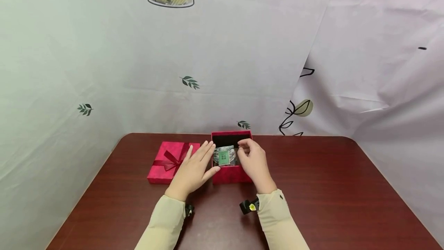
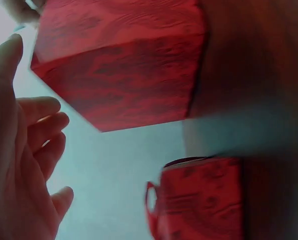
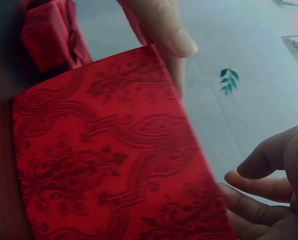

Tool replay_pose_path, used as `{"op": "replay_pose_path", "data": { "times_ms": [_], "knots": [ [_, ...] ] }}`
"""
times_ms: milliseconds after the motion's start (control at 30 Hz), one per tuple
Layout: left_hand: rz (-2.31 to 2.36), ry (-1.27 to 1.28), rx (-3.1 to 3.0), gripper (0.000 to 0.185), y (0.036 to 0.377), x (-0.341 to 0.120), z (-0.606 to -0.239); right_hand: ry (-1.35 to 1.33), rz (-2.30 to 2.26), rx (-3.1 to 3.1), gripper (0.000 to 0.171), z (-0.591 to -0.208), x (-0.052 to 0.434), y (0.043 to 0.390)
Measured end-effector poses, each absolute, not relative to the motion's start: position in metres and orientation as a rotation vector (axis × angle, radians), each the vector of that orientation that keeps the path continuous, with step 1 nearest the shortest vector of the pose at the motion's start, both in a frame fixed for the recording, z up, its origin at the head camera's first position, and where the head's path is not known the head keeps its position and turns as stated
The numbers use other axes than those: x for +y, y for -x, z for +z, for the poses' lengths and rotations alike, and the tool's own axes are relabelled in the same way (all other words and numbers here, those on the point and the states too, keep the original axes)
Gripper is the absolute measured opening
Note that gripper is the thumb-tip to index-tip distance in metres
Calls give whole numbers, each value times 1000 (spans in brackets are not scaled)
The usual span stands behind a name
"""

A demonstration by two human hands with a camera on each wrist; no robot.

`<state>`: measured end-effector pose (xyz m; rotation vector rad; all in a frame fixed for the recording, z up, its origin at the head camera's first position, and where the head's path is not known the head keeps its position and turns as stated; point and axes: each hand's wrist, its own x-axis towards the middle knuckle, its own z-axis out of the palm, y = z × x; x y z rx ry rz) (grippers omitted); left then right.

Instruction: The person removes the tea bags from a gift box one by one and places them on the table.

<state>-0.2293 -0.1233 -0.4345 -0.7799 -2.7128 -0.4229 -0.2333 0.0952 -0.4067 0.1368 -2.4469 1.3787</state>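
Looking down from the head view, an open red box sits on the dark wooden table, with a clear packet bearing a green label lying inside it. The left hand rests with straight fingers against the box's left wall, thumb at the front corner, gripping nothing. The right hand hovers over the right rim with fingers loosely curled above the packet; whether they touch it I cannot tell. The lid, tied with a ribbon bow, lies just beside the box on its left.

From the left wrist view, the left hand shows a spread palm, fingers relaxed and apart from the box, with the lid below.

From the right wrist view, the box wall fills the frame; the left thumb presses its far edge, and the right hand's fingers are bent but hold nothing.

Doing this well likely means steadying the box with the flat left hand while the right settles the packet level and below the rim.
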Motion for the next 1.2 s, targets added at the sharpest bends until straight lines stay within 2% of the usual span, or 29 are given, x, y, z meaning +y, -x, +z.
{"op": "replay_pose_path", "data": {
  "times_ms": [500,833,967,1033,1200],
  "knots": [
    [-410,773,-2757,80,227,-120,-445,-94,1166,-2589,20,-412,87,235],
    [-404,780,-2747,80,229,-124,-446,-38,1091,-2793,22,-409,79,257],
    [-406,787,-2746,80,231,-124,-445,-9,989,-2890,16,-408,76,262],
    [-407,787,-2749,80,231,-124,-445,5,952,-2928,18,-407,75,263],
    [-429,799,-2741,80,233,-124,-444,26,956,-2974,36,-405,74,263]
  ]
}}
